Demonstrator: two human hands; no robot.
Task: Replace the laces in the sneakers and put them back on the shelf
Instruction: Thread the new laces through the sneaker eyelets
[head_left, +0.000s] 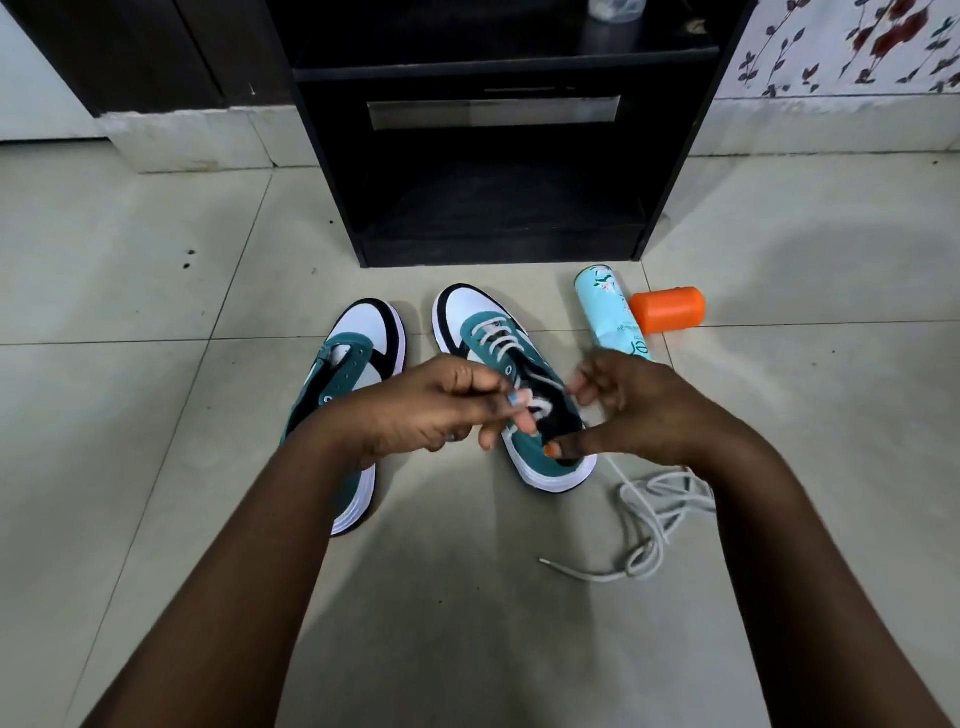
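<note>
**Right sneaker being laced on the floor before the shelf**

Nearest the camera, a loose white lace (655, 525) is seen tangled on the tiled floor (156, 415), just right of the laced sneaker's heel, one free end trailing toward the viewer.

Above it, both hands are held over the right-hand sneaker (511, 384). The left hand (436, 405) is curled, and a strand of the threaded lace (501, 338) appears to be pinched between its thumb and fingertips, though the grip is partly blurred. The right hand (634, 405) is held with its fingers loosely bent and spread near the upper eyelets; its thumb is pressed against the teal collar of the sneaker. Whether a lace is held by that hand cannot be told.

The right-hand sneaker is stood upright on its sole, its long axis running away from the viewer and tilted slightly left, white toe toward the shelf. White lace is crossed through its lower eyelets. The left-hand sneaker (358, 364) is set just beside it, toe pointed the same way, with no lace seen in its eyelets.

Further right, a pale blue spray can (608, 317) is laid on its side, with an orange cap (670, 309) beside it.

Farthest off, the black shelf unit (493, 156) is stood against the wall.
</note>
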